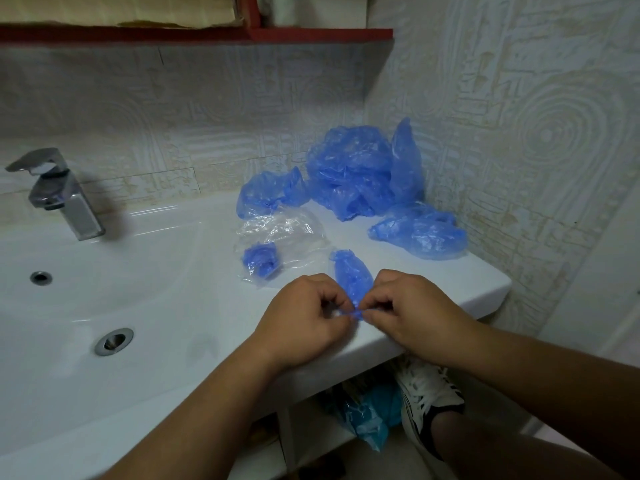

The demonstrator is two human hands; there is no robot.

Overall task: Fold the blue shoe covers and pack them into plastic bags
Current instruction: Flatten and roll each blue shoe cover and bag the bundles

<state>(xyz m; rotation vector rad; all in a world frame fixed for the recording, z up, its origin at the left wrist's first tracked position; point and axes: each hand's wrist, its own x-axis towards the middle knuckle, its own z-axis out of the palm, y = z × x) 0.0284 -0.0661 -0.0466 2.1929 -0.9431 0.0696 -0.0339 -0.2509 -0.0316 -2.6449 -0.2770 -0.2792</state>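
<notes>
While both hands pinch its near end, the blue shoe cover (351, 275) lies lengthwise on the white bench (450, 282), just right of the basin (104, 271), with its far end pointing toward the wall. The left hand (304, 320) and right hand (412, 310) meet at that gathered end, fingers (375, 308) curled in and nipping the thin film. It looks almost weightless, limp and slick, and will likely spring open unless creased firmly. The bunched hem seems the safest hold, since bare film would slide and might tear. Just beyond the left hand lies a clear plastic bag (287, 230) with one balled-up cover (260, 259) inside. Farther back, against the tiled wall, sits a pile of loose covers (349, 174). A chrome tap (59, 192) stands behind the basin
</notes>
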